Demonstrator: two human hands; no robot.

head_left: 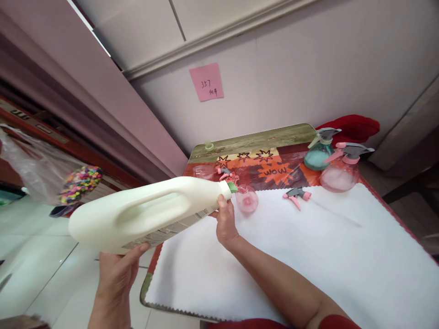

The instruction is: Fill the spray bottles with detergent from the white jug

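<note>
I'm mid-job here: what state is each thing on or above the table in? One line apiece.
White jug: uncapped, tilted, spout toward the front pink bottle
Left hand: gripping the jug near its base
Right hand: gripping its neck
Front pink bottle: spray head off
Loose spray head: lying on the white mat, tube attached
Teal spray bottle: upright, head fitted
Far-right pink spray bottle: upright, head fitted
</note>
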